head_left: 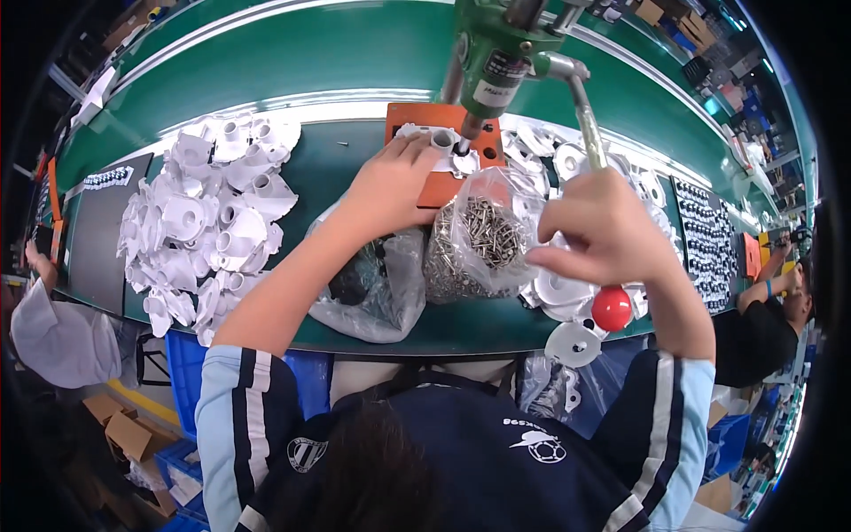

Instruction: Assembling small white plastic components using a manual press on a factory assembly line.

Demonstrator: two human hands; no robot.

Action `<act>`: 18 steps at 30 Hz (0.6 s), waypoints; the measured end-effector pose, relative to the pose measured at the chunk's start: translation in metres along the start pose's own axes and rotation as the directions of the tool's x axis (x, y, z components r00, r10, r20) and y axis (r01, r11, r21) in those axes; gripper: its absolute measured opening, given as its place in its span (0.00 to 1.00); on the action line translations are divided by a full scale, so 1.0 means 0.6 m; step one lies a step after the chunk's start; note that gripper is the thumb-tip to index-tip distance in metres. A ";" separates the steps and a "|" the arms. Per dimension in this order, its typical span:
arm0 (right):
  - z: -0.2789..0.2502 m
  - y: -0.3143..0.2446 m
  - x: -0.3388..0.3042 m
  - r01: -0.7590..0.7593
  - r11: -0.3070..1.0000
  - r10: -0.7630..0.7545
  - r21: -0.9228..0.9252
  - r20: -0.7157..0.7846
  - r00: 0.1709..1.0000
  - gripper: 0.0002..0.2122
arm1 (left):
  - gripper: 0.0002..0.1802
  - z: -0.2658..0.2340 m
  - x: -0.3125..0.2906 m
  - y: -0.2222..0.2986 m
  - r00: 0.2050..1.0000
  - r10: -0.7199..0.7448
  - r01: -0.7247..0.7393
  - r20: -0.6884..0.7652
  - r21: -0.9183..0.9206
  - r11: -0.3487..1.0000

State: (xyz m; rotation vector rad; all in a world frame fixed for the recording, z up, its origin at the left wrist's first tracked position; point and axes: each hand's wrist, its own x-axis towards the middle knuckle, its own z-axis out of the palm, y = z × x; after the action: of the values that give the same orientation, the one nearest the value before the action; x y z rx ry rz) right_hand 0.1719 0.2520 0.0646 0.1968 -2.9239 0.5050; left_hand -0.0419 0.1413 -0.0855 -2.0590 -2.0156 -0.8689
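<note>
My left hand (390, 188) holds a white plastic part (442, 139) with a short tube, its fingers closed along the part's left side. That part sits on the orange base (436, 191) of a green lever press (493, 62). The press's spindle comes down at the part's right side; whether it touches cannot be made out. My right hand (607, 226) is closed around the press's lever (585, 115). A red ball knob (612, 308) shows below this hand, and the lever between is hidden. In front of the base is a clear bag of metal screws (489, 232).
A large heap of white plastic parts (191, 213) lies left, with more parts (567, 293) at right. A plastic bag (390, 310) with dark pieces lies near the table's front edge. Trays of small dark parts (706, 235) stand far right. Other people work at both sides.
</note>
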 end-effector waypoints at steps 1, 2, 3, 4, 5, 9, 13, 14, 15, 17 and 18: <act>-0.011 0.017 0.007 0.048 0.965 -0.039 0.256 -0.043 0.998 0.16 | 0.40 -0.010 0.001 -0.002 0.998 -0.052 0.053 0.038 -0.038 0.998; -0.029 0.035 0.004 0.014 0.874 0.066 0.486 -0.146 0.987 0.19 | 0.40 -0.021 0.005 -0.005 0.998 -0.057 0.058 0.031 -0.024 0.998; -0.051 0.054 0.002 0.005 0.726 0.195 0.688 -0.213 0.958 0.22 | 0.39 -0.030 0.011 -0.008 0.982 -0.128 0.143 0.139 -0.109 0.984; -0.080 0.099 0.027 0.255 0.579 -0.019 0.774 -0.299 0.954 0.28 | 0.39 -0.035 0.021 -0.006 0.952 -0.172 0.224 0.254 -0.190 0.956; -0.120 0.138 0.034 0.346 0.343 -0.042 0.873 -0.354 0.934 0.25 | 0.40 -0.031 0.029 -0.010 0.948 -0.215 0.268 0.236 -0.226 0.936; -0.146 0.280 0.099 0.112 -0.471 0.033 0.875 -0.109 0.993 0.23 | 0.35 0.005 0.060 -0.039 0.968 -0.130 0.159 0.216 -0.119 0.980; -0.050 0.239 0.154 -0.051 0.438 0.761 0.898 -0.340 0.553 0.24 | 0.30 -0.006 0.061 -0.042 0.970 -0.148 0.152 0.191 -0.010 0.988; -0.041 0.253 0.143 -0.009 0.508 0.758 0.862 -0.442 0.480 0.25 | 0.30 -0.007 0.063 -0.051 0.982 -0.106 0.105 0.159 0.017 0.994; -0.032 0.270 0.115 -0.009 0.512 0.759 0.859 -0.447 0.473 0.25 | 0.30 -0.018 0.070 -0.042 0.982 -0.097 0.096 0.159 0.014 0.995; -0.004 0.324 0.050 -0.318 0.695 0.701 0.645 -0.510 0.497 0.21 | 0.31 -0.061 0.085 -0.023 0.950 -0.152 0.099 0.274 0.199 0.975; 0.018 0.391 -0.005 -0.482 0.748 0.661 0.456 -0.447 0.603 0.22 | 0.30 -0.071 0.093 -0.021 0.931 -0.195 0.142 0.308 0.188 0.972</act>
State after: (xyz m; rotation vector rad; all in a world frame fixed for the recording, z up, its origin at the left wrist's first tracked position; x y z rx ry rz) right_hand 0.1362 0.4677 -0.0211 -0.7879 -2.2098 0.8970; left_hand -0.0699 0.1709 -0.0271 -2.0710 -2.3701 -0.3835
